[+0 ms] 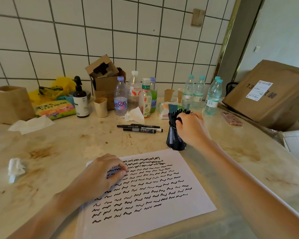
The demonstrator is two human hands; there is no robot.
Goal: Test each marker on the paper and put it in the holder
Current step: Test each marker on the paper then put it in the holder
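A white sheet of paper (162, 200) lies in front of me, filled with rows of black squiggles. My left hand (102, 175) rests on its upper left part, fingers curved down onto it. A black mesh holder (174, 138) packed with several black markers (173, 116) stands just beyond the paper's far right corner. My right hand (191, 128) sits over the holder's top, fingers curled around a marker among the bunch. Three black markers (140, 128) lie side by side on the counter, left of the holder.
Several plastic bottles (121, 97), paper cups (100, 106), a pump bottle (80, 99) and a small open carton (105, 78) line the tiled wall. Crumpled tissues (16, 168) lie at left. A pink phone (232, 119) and a large cardboard box (273, 94) are at right.
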